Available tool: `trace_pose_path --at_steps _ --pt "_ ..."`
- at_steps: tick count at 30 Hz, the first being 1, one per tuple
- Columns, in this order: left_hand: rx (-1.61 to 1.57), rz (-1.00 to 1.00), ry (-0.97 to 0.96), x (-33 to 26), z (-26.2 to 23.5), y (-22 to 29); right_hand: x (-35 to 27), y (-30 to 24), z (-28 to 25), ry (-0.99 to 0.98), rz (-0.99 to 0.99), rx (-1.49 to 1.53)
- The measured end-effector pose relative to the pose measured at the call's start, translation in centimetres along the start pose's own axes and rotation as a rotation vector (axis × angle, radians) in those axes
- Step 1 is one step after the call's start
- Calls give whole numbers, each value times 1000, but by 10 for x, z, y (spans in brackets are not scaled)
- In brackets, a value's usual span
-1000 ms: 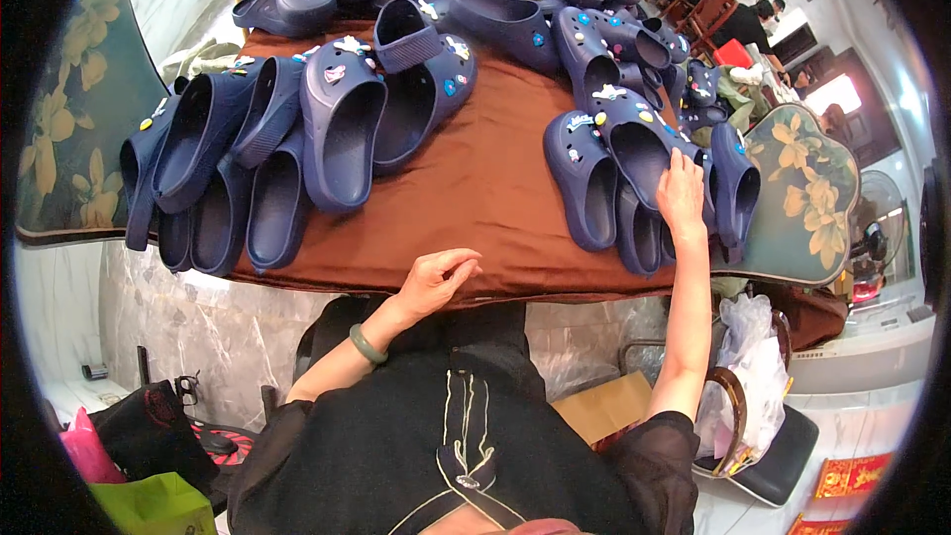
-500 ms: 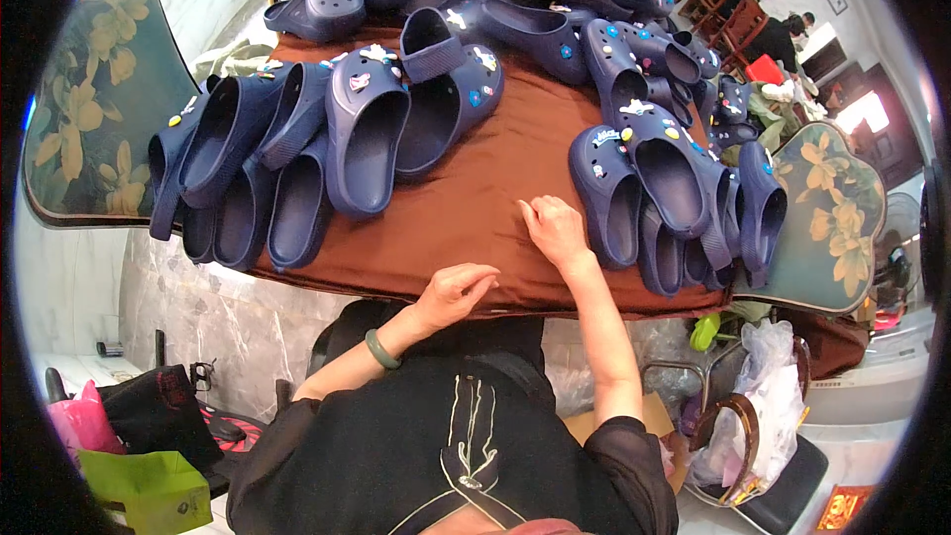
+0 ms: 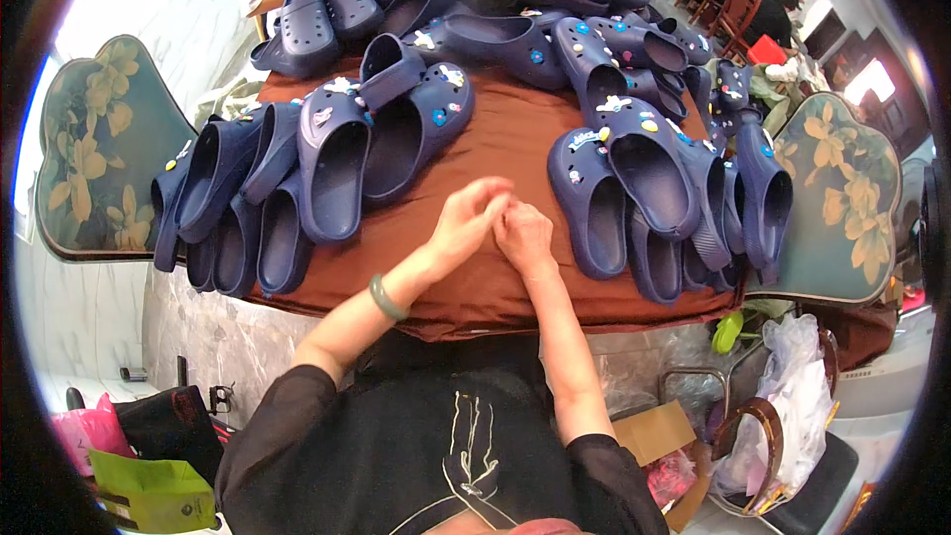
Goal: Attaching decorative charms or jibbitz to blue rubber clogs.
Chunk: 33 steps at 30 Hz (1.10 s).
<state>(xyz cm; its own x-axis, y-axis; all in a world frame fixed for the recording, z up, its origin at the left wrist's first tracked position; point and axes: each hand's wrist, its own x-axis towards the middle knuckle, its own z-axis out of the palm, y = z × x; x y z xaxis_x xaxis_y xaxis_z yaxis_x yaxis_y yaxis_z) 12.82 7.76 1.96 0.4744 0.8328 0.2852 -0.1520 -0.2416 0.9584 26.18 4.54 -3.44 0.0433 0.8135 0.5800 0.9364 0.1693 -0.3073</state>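
Observation:
My left hand (image 3: 468, 225), with a green bangle (image 3: 387, 298) on its wrist, is raised over the brown cloth. Its fingers are closed together and reach across to my right hand (image 3: 524, 237), whose fingers are curled in. The fingertips meet, and anything small between them is hidden. To the left of my hands lies a group of navy clogs (image 3: 335, 175) decorated with colourful charms. A second group of navy clogs (image 3: 653, 178), overlapping in the same way, sits to the right. Neither hand touches a clog.
More navy clogs (image 3: 492, 33) are heaped at the far end of the cloth-covered table (image 3: 436, 302). Floral chair backs stand left (image 3: 69, 188) and right (image 3: 827, 263). A cardboard box (image 3: 649, 433) and a plastic-wrapped bag (image 3: 792, 406) are low right. People sit far right.
My hands were apart and have come together at the fingertips. The left has moved up and right, the right slightly left. The whole view has shifted a little.

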Motion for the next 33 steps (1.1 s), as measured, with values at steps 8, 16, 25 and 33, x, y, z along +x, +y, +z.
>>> trace_pose_path --at_steps 8,16,25,33 --pt "289 34 111 178 60 -63 0 6 2 -39 23 13" --pt "-153 -531 65 263 111 -84 2 4 3 -36 1 71" --pt "-141 22 305 323 93 -153 11 -12 3 -65 -16 144" --pt "87 329 323 305 61 -91 6 0 4 -5 5 92"
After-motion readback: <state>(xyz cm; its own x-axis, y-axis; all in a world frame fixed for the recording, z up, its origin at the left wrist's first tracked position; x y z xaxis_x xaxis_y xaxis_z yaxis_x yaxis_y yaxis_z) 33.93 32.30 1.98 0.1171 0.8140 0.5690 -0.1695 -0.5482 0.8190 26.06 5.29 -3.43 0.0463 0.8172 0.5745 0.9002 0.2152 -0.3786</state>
